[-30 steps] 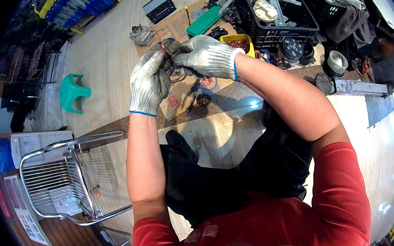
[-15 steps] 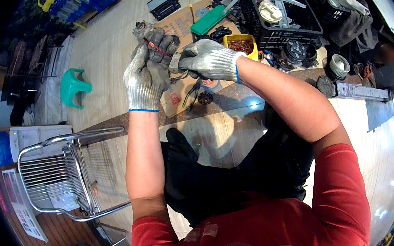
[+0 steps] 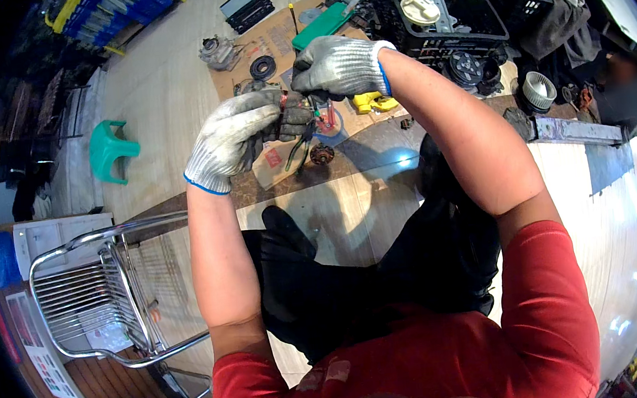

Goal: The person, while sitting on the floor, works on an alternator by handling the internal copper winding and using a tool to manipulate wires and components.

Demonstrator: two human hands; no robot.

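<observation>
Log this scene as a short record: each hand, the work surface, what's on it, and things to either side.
Left hand: gloved, holding a small coppery piece
Right hand: gloved, fingers curled; grip unclear
Work surface: cardboard on the floor
On it: pliers, black ring
Left side: green stool, metal chair
Right side: black crate

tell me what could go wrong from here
The small reddish piece at the left hand's fingertips could slip and drop. The pliers lie close by, so the hand might knock or snag on them. The round coppery part sits near the edge of the cardboard and could get nudged off, perhaps by the shoe.
</observation>
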